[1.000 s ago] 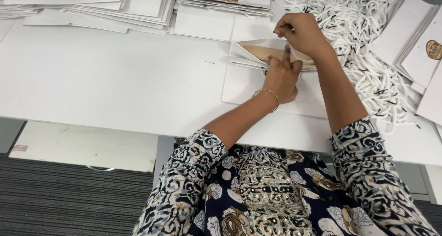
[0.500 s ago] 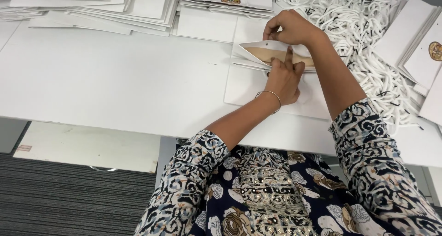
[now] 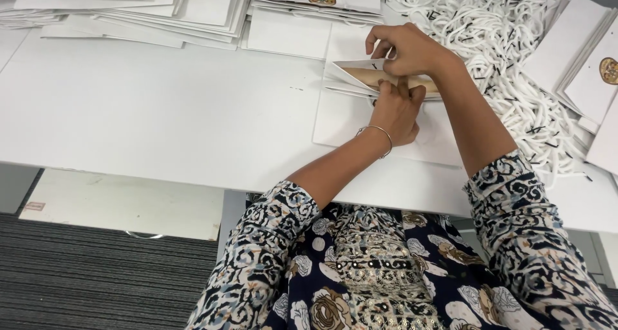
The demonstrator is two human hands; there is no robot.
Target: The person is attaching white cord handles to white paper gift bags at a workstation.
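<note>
Here your left hand [image 3: 396,111] and right hand [image 3: 409,50] both grip the flat white paper bag [image 3: 360,79], brown inside its parted mouth, just left of the cord pile [image 3: 515,53].

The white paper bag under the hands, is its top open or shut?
Open. The white paper bag lies flat on the table, but the right hand lifts its top edge, showing the brown inside, and the left hand reaches its fingers in.

Bright, even overhead lighting, soft faint shadows, near-overexposed white table [image 3: 148,118], sharp focus throughout, mild wide-angle edge distortion
</note>
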